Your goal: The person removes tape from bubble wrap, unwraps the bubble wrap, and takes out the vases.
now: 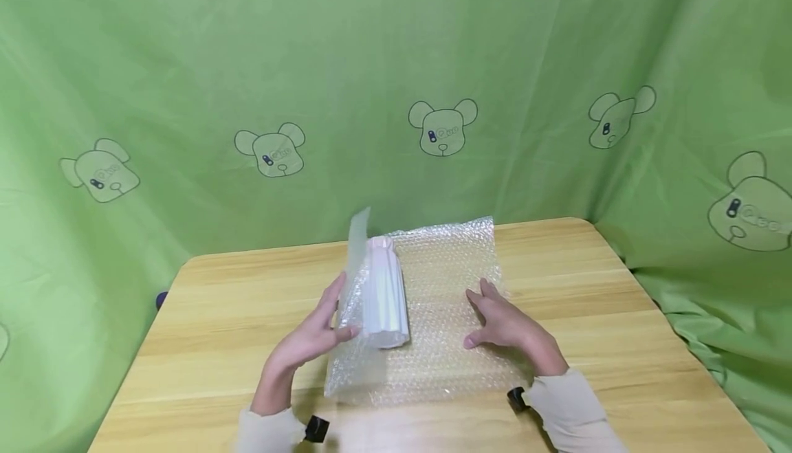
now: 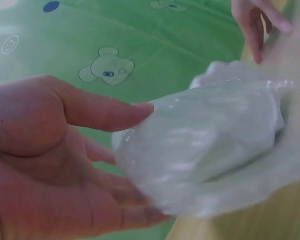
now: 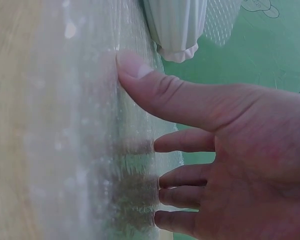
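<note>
White fluted vase point(image 1: 388, 295) is lying on its side on the bubble wrap point(image 1: 458, 260), left of the sheet's middle, its narrow ruffled end pointing at the green curtain point(image 1: 353, 61) and its wide end facing the person. Sheet is spreading over the wooden table point(image 1: 229, 302), with a flap point(image 1: 357, 253) rising along the vase's left side and partly screening it. Left hand point(image 1: 309, 336) is touching that flap from the outer side — thumb and fingers standing wide apart, fingers fairly straight, some of them showing behind the plastic in the left wrist view; whether it is really gripping the film, cannot tell. Right hand point(image 1: 504, 319) is holding nothing solid: it is resting at the sheet's right part, thumb and fingers spread, tips meeting the plastic in the right wrist view, well apart from the vase. Progress, judging from this: early stage. Vase is sitting on the sheet and one side is turning up, so that much is done; the top and right side are staying bare, the large right part is lying roughly flat, both ends are showing no folds over them, and no tape or tie is showing — so nearly all the covering is remaining.
</note>
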